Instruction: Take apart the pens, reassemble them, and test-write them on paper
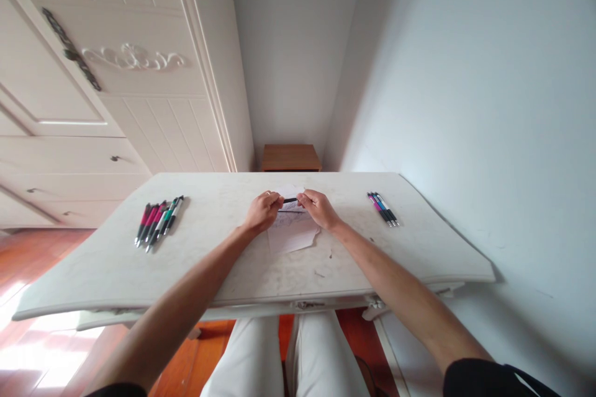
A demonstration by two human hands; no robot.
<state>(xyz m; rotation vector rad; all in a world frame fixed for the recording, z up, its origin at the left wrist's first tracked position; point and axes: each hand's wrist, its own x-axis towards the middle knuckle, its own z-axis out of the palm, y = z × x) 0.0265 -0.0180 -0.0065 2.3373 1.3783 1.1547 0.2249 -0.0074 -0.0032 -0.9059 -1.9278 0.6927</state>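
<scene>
Between the fingers (275, 201), a dark rod (290, 200) runs left to right.

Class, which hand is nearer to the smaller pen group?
Right: the right hand is left of those pens, apart from them; the left hand lies farther left.

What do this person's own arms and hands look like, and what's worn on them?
Black sleeves end above bare forearms; no watch or bracelet shows. The left hand shows a small glint, possibly a ring; the right hand looks bare.
</scene>
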